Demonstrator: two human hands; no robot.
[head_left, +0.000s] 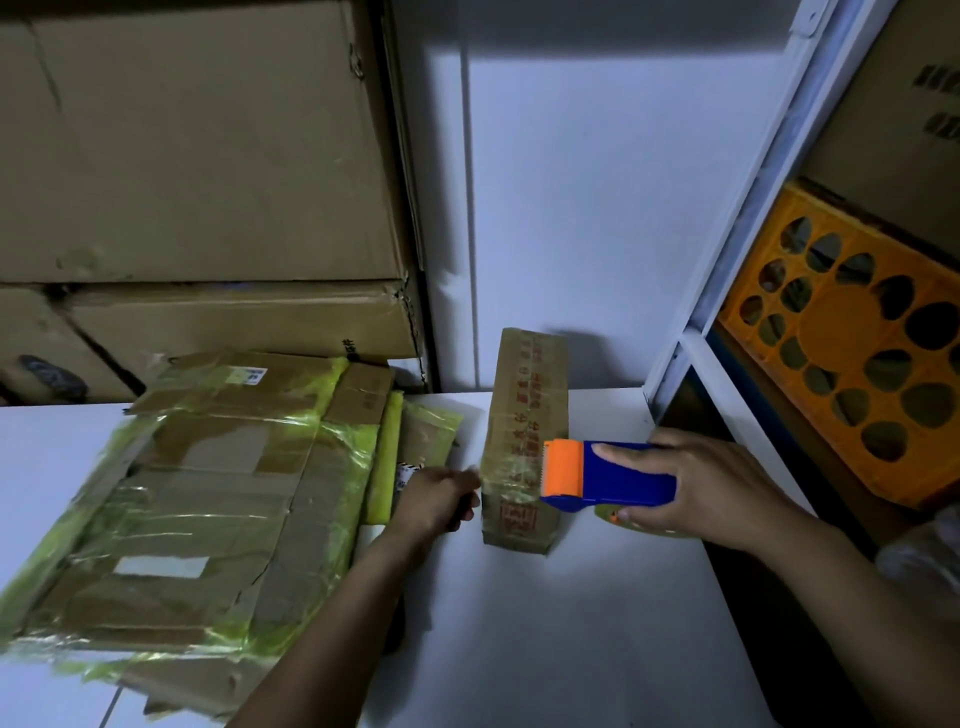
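Curled round the tape dispenser (623, 484), the right hand (717, 488) holds it against the carton (524, 410) — left hand (439, 500) alongside, grip unclear

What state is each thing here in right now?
Box, upright on the table, wrapped in tape.
Dispenser, orange head against the box.
Right hand, grips the dispenser.
Left hand, touches the box's left edge; grip unclear.
Flat cartons, stacked.
Crate, tilted.

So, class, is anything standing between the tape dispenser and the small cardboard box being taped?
Nothing visible does. The right hand grips the tape dispenser, whose orange head meets the side of the box. The left hand is at the box's opposite edge, out of the dispenser's way.
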